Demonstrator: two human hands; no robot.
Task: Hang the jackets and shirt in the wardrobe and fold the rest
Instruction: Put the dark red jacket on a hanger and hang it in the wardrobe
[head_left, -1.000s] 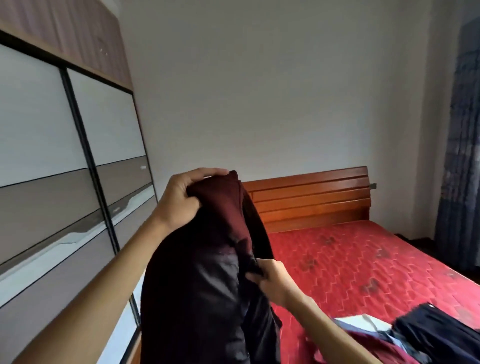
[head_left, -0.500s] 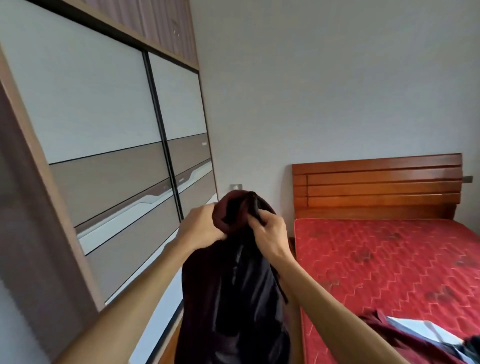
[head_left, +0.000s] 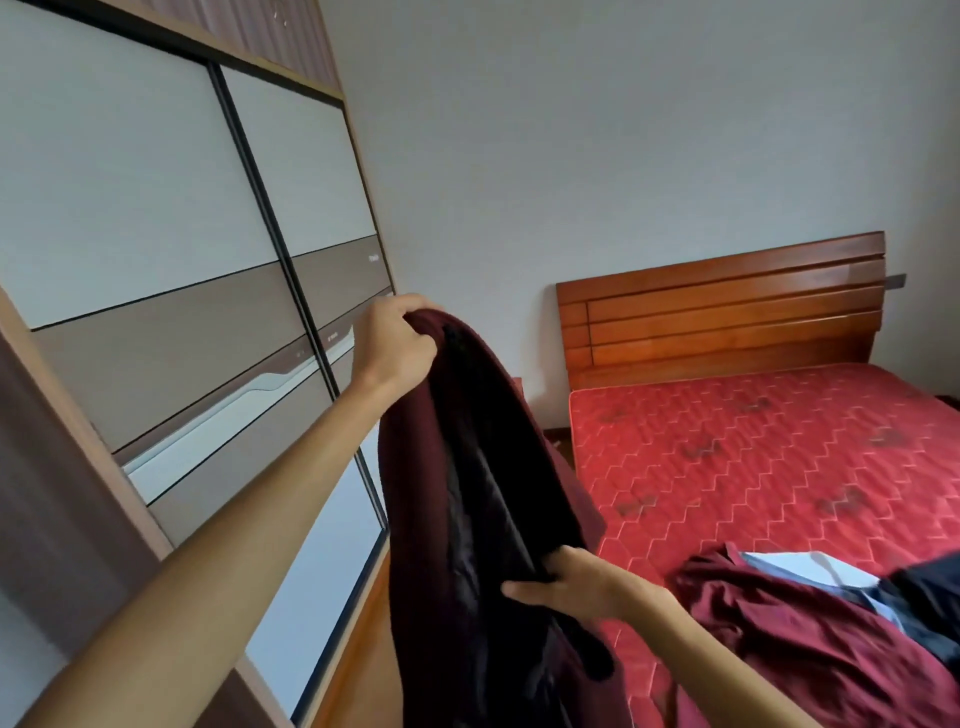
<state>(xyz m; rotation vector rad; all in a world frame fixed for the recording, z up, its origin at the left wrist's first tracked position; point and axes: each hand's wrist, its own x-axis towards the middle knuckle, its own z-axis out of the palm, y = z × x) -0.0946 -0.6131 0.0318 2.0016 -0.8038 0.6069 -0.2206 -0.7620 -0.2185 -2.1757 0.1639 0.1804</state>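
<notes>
Jacket (head_left: 483, 499), maroon with dark slick lining, is held up beside the wardrobe (head_left: 171, 291). Left hand (head_left: 392, 343) is clenched on the collar; right hand (head_left: 563, 582) is pinched on the front edge. Limp, moderately heavy, likely slippery inside: shoulders are best gripped.

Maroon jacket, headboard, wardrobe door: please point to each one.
maroon jacket (head_left: 498, 467), head view, dark inner lining
wooden headboard (head_left: 727, 312), head view, middle slats
sliding wardrobe door (head_left: 130, 197), head view, upper white panel
</notes>
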